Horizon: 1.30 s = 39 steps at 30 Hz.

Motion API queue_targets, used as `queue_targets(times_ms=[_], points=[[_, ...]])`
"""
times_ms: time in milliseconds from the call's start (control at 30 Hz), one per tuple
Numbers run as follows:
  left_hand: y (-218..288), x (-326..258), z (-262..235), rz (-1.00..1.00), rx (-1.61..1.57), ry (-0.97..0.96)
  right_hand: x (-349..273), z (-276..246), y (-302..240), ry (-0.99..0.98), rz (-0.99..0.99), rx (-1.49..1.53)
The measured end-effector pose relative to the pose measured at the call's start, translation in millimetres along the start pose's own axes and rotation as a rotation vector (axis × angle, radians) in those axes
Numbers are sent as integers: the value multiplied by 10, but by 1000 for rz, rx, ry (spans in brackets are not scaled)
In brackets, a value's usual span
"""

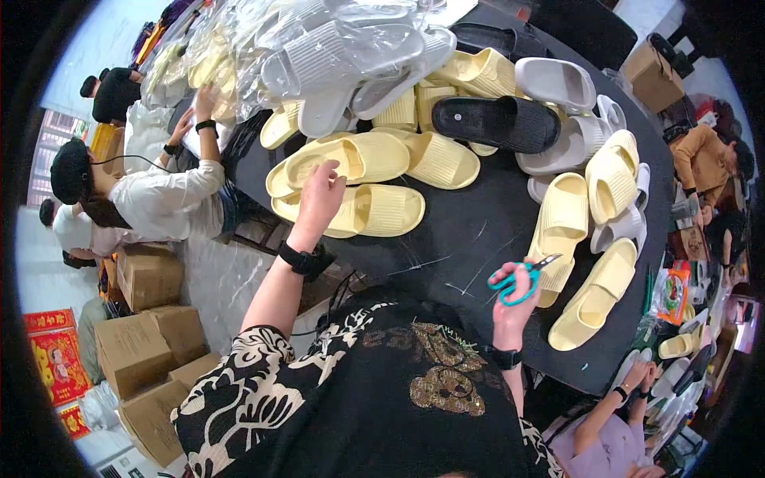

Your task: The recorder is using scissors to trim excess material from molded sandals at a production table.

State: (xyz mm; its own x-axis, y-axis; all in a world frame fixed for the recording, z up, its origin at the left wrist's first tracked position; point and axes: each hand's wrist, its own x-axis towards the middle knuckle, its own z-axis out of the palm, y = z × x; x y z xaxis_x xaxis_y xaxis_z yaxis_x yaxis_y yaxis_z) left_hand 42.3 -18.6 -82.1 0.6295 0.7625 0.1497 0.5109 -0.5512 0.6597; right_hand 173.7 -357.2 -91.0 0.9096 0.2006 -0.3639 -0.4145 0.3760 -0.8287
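My left hand [320, 195] is over a group of pale yellow slippers on the left of the dark table. Its fingers look loosely apart, with nothing gripped between them. Just beyond them lies a yellow slipper [374, 155], and another yellow slipper [390, 211] sits partly under the hand. On the right, my right hand [514, 307] is closed around teal-handled scissors [527, 280], their short blades pointing right toward a yellow slipper [558, 227]. Thin cut ties [430, 261] are scattered on the tabletop between my hands.
A heap of grey slippers [343, 68] in clear plastic fills the far side. A black slipper [496, 123] lies on other slippers. More yellow slippers [594, 295] line the right edge. People work at left [163, 195] and lower right [594, 442]; cardboard boxes [131, 354] are stacked at left.
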Motion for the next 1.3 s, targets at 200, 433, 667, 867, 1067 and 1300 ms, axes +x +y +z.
queue_targets(times_ms=[200, 433, 667, 867, 1067, 1300], points=[[-8, -89, 245, -296, -237, -378, -139, 142, -37, -148, 64, -210], [182, -134, 442, -569, -895, -362, -216, 278, -38, -360, 91, -309], [415, -379, 336, -329, -1146, -345, -242, 506, -166, -639, 188, -309], [585, -554, 289, -265, -1095, -357, -304, 698, -261, -856, 483, -220], [826, -673, 158, -210, -1091, -395, -283, 696, -195, -832, 627, -137], [820, -768, 160, -159, -1079, -404, -253, 685, -168, -786, 619, -38]])
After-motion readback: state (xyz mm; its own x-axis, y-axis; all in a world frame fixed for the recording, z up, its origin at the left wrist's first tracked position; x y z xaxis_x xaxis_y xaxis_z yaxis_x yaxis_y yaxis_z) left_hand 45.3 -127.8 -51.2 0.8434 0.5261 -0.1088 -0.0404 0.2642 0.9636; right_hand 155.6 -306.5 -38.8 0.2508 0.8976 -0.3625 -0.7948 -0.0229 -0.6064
